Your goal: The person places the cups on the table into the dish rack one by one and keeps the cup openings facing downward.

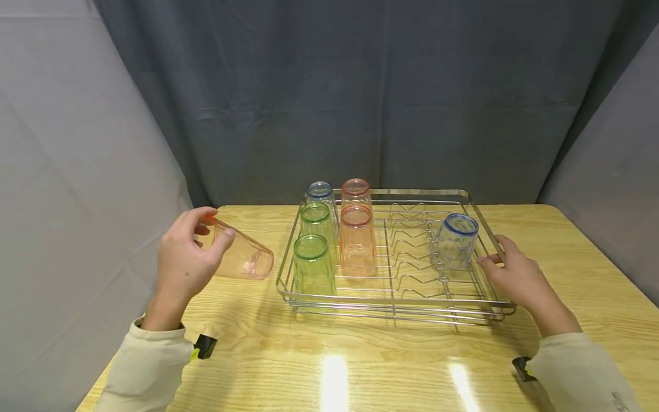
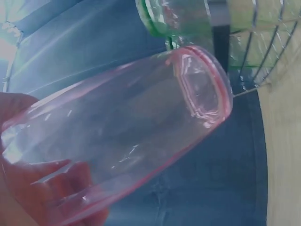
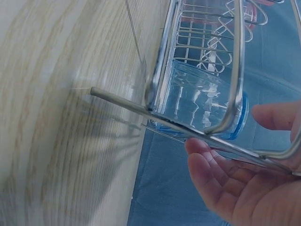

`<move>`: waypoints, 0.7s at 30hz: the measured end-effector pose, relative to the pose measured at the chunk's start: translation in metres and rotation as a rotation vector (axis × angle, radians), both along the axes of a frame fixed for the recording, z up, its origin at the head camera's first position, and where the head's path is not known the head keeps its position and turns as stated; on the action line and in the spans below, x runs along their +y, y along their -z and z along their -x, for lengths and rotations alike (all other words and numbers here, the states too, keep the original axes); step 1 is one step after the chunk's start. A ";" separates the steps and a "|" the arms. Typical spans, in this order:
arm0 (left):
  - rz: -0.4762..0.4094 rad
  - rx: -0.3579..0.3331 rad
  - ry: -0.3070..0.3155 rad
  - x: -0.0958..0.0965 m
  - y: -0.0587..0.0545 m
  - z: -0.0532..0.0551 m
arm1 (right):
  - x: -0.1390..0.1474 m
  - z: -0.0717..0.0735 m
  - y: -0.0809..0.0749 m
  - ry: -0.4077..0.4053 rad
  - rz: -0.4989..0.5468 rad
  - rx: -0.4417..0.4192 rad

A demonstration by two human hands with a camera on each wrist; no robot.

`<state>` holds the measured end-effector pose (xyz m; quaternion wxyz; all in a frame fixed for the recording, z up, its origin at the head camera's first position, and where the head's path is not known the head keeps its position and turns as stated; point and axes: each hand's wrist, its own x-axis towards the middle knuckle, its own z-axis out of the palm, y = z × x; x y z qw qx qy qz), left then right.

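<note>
My left hand (image 1: 187, 254) grips a clear pink-orange drinking glass (image 1: 244, 260) near its red-tinted end. The glass is tilted left of the wire dish rack (image 1: 427, 301), with its thick base pointing toward the rack in the left wrist view. At the rack's right side, my right hand (image 1: 520, 277) holds the side rail, with thumb and fingers on either side of it. Just inside that rail, a blue-rimmed glass (image 1: 455, 246) stands bottom up. Two green glasses (image 1: 314, 272), two pink glasses (image 1: 357, 246) and another blue glass (image 1: 320, 191) stand at the rack's left.
Zigzag wire dividers (image 1: 412, 246) run through the middle of the rack. Beneath it lies a light wood table (image 1: 278, 360), with a dark curtain (image 1: 329, 103) behind and pale panels (image 1: 67, 171) at the sides.
</note>
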<state>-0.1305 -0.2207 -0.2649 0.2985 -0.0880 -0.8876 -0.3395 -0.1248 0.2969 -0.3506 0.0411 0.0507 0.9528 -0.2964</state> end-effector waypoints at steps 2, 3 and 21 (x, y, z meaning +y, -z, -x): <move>-0.050 0.047 0.019 0.002 -0.002 -0.001 | 0.002 -0.001 0.000 -0.004 0.006 0.003; -0.077 0.071 0.033 0.003 -0.003 -0.002 | 0.002 -0.001 0.000 -0.007 0.005 0.005; -0.372 0.263 0.347 0.041 0.000 -0.016 | 0.003 -0.001 0.000 -0.010 0.032 0.000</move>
